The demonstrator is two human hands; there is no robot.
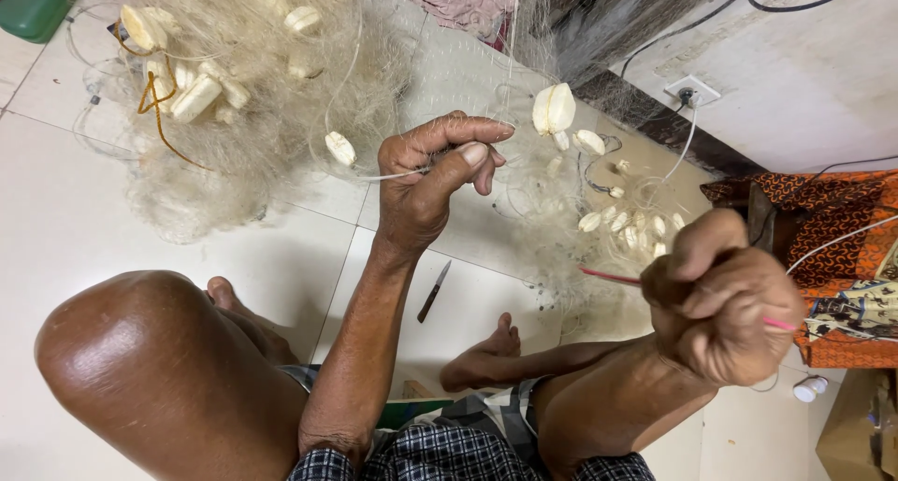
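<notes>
My left hand (432, 177) is raised over the floor, thumb and fingers pinched on a thin white line (379, 176) of the pale fishing net (262, 88). White oval floats (554, 109) hang along the net's edge just right of that hand. My right hand (725, 298) is closed around a slim pink netting needle (613, 277) that points left, with a white cord running off to the right. My bare knees and feet frame the lower view.
A small knife (433, 292) lies on the white floor tiles between my legs. The piled net with floats covers the upper left. A wall socket (691, 92) with cables is at upper right, patterned orange cloth (832, 228) at right, a green tub (36, 4) at top left.
</notes>
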